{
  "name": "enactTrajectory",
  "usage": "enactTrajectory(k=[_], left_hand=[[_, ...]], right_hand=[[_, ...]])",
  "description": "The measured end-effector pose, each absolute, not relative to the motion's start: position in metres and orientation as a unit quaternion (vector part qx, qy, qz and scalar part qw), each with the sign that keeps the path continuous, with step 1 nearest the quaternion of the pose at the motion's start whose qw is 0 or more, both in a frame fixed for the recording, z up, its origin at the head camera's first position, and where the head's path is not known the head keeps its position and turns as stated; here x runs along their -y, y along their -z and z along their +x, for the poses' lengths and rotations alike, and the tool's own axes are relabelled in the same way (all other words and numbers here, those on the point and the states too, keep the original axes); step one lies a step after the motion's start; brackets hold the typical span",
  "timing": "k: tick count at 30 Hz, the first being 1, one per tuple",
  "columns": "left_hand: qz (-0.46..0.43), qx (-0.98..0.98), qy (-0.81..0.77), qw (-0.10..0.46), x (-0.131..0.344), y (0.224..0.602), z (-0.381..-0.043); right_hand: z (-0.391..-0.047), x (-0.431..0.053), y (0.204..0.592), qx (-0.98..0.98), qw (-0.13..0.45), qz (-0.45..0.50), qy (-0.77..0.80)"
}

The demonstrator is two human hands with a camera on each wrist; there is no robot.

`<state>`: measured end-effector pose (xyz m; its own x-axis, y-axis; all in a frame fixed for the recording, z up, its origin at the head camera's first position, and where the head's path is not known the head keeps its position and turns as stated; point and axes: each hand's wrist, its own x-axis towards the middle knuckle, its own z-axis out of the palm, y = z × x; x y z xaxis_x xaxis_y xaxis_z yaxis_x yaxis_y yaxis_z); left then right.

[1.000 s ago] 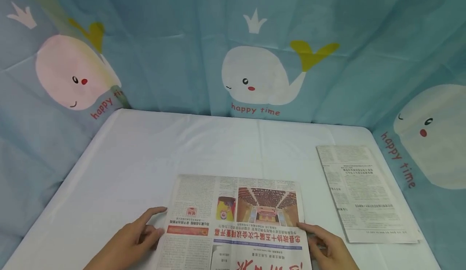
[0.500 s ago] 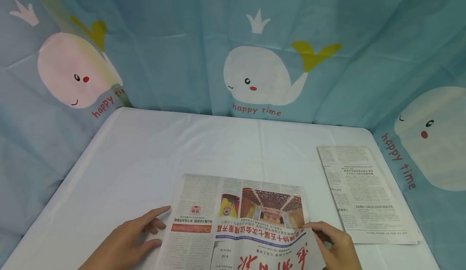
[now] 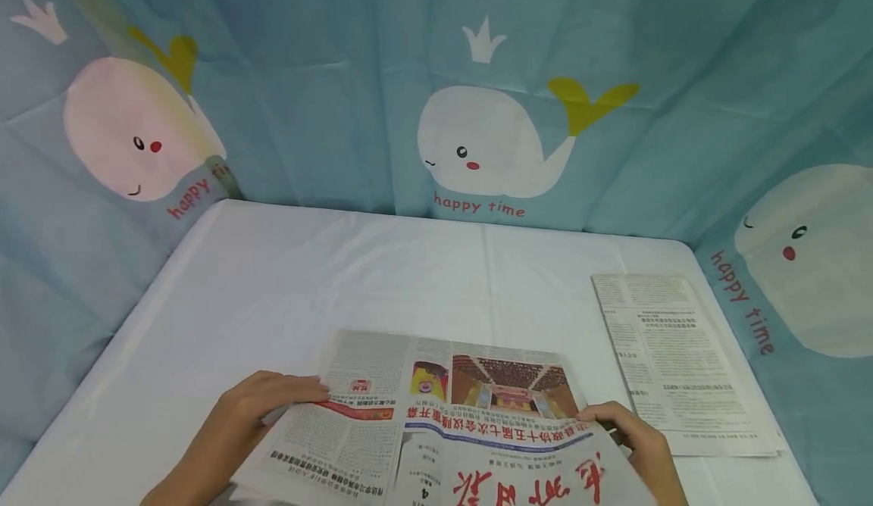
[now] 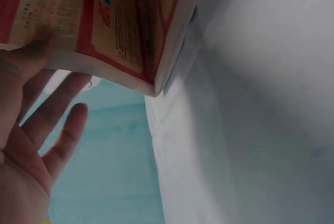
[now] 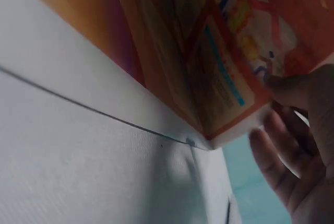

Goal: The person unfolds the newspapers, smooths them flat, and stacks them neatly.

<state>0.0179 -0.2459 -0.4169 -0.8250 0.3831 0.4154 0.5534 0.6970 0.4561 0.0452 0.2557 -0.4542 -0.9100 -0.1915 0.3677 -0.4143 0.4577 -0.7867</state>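
White table (image 3: 204, 317) leaves wide room at left, where the left hand (image 3: 252, 409) pinches the left edge of the newspaper (image 3: 443, 415), thumb beneath, other fingers loosely spread. Newspaper sits near-centre, bowed up off the table on its near part, more room past its far edge; probably a lifting or turning step, next move calling for both sides kept level. Right hand (image 3: 636, 439) pinches the right edge, spare fingers half-bent, folded paper (image 3: 685, 370) just beside, tightening that side.
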Motion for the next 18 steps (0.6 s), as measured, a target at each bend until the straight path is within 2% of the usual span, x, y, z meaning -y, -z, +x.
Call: enactTrajectory(k=[3,7,14,18], left_hand=[[-0.285,0.880,0.351,0.146,0.247,0.414,0.014],[-0.293,0.867,0.379,0.139,0.254,0.411,0.012],[-0.267,0.873,0.354,0.202,0.261,0.411,-0.003],[-0.235,0.880,0.365,0.192,0.255,0.414,-0.013]], right_hand=[[0.041,-0.258,0.452,0.860,0.172,0.197,-0.439],[0.035,-0.259,0.448,0.858,0.212,0.202,-0.422],[0.023,-0.252,0.443,0.881,0.233,0.145,-0.385],[0.022,-0.251,0.441,0.874,0.237,0.123,-0.407]])
